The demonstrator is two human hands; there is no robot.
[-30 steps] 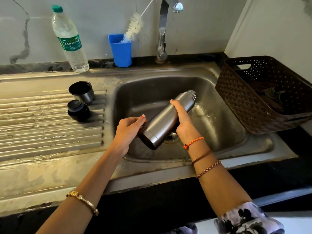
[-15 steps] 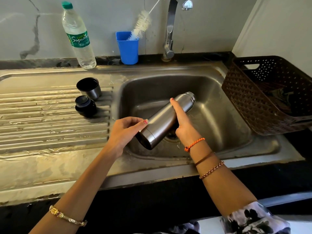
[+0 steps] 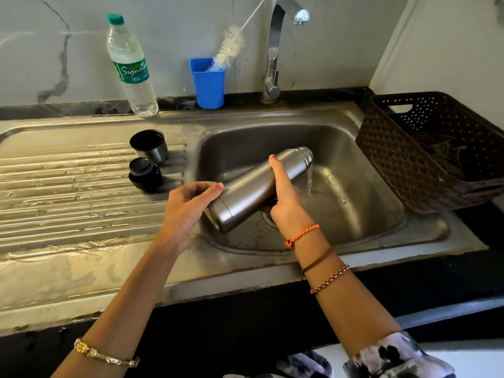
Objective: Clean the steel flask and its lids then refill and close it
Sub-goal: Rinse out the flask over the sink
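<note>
The steel flask point(image 3: 253, 186) lies tilted over the sink basin point(image 3: 354, 203), its open mouth pointing far right and slightly down, with water running out of it. My right hand point(image 3: 283, 197) grips its middle from below. My left hand point(image 3: 188, 205) cups its base. On the ribbed drainboard point(image 3: 68, 197) to the left stand the steel cup lid point(image 3: 149, 145), mouth up, and the black inner stopper point(image 3: 144, 174) just in front of it.
A tap point(image 3: 275, 50) rises behind the basin. A blue cup point(image 3: 207, 83) holds a white bottle brush point(image 3: 229, 46). A plastic water bottle point(image 3: 131, 66) stands at the back left. A dark brown perforated basket point(image 3: 425, 154) sits on the right.
The flask's mouth has tipped lower and water now pours from it into the basin. My left hand has closed in on the base.
</note>
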